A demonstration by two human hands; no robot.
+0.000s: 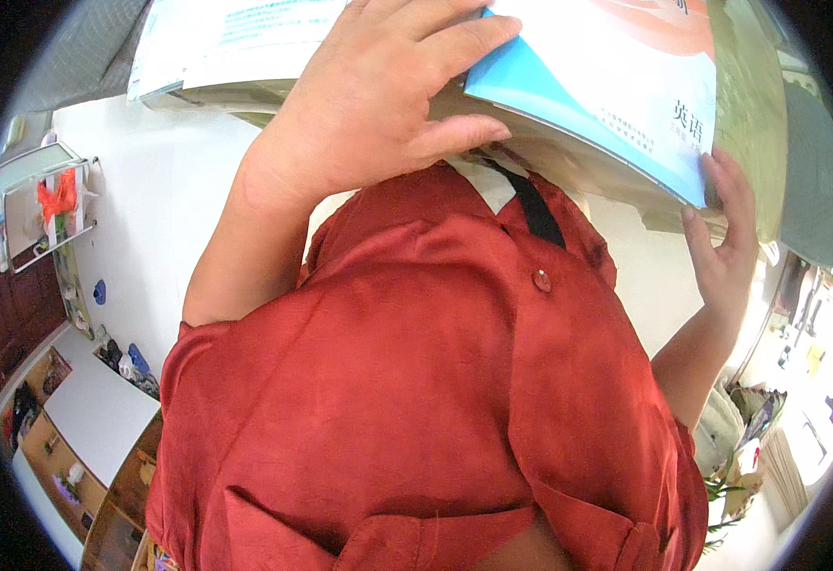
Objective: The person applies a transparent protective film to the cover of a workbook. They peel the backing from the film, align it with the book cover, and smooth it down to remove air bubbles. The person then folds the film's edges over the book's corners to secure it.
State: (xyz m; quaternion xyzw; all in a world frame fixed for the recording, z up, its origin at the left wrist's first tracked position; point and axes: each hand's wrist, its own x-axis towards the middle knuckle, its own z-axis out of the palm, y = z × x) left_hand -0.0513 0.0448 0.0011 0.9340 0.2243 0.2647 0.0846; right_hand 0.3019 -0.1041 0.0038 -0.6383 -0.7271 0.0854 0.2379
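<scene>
A booklet with a white, blue and orange cover (602, 64) bears printed writing and lies at the table's near edge. My right hand (727, 228) has its lower right corner between thumb and fingers. My left hand (373, 100) reaches across from the left, palm down. Its index fingertip rests on the cover near the booklet's left edge, and the thumb sticks out apart below. Some of its other fingertips are cut off by the top of the view. Left of that hand lies a white printed sheet or cover (259, 43) with blue text, partly hidden by the hand.
The table (752, 135) has a greenish cover under clear plastic. A grey-green seat (816, 171) stands at the right and grey upholstery (88, 64) at the upper left. At the left are a rack with an orange-red bag (58, 196) and wooden shelves (66, 467). A plant (719, 492) stands lower right.
</scene>
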